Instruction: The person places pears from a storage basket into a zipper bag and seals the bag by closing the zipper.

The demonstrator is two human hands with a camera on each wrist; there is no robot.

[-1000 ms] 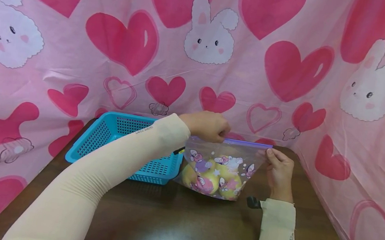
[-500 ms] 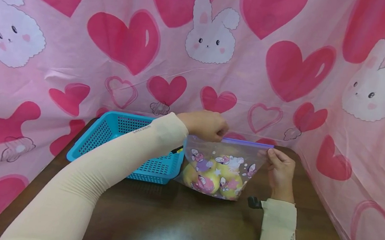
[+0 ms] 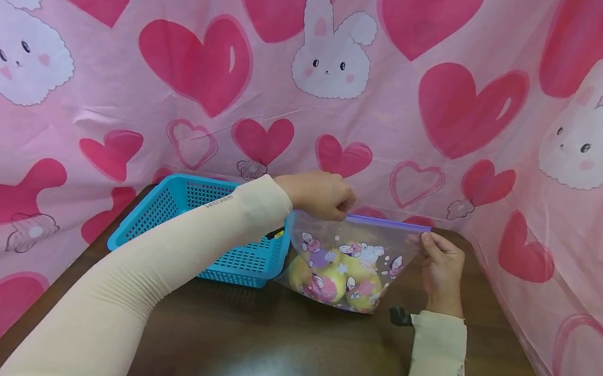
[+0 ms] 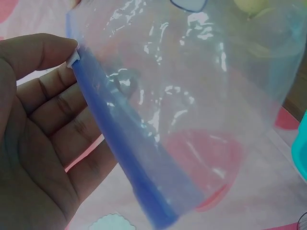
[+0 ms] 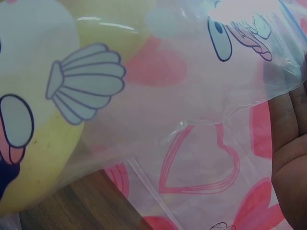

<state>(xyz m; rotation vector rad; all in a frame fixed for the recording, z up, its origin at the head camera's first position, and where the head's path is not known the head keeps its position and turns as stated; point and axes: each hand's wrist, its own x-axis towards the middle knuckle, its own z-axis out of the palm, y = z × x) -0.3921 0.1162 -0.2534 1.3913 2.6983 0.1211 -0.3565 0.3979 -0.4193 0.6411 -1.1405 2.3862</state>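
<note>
A clear zip bag (image 3: pixel 353 243) with pink and white cartoon prints stands upright on the table, holding several round yellow fruits (image 3: pixel 332 281). Along its top runs a purple zip strip (image 3: pixel 387 224). My left hand (image 3: pixel 314 194) is at the strip's left part; in the left wrist view its thumb and forefinger pinch a small white slider (image 4: pixel 73 58) on the zip. The bag's upper right corner is pinched between thumb and fingers of my right hand (image 3: pixel 441 272). In the right wrist view only part of that palm (image 5: pixel 292 153) shows at the edge, beside the clear plastic.
A blue perforated plastic basket (image 3: pixel 194 266) stands left of the bag, partly behind my left sleeve (image 3: pixel 158 265). The dark wooden table (image 3: pixel 272 346) reaches back to a pink cloth (image 3: pixel 267 97) printed with hearts and rabbits, which also hangs at both sides.
My left hand has slid slightly left along the zip strip, baring a little more of it. My right hand keeps its hold on the corner, and the head view has shifted slightly.
</note>
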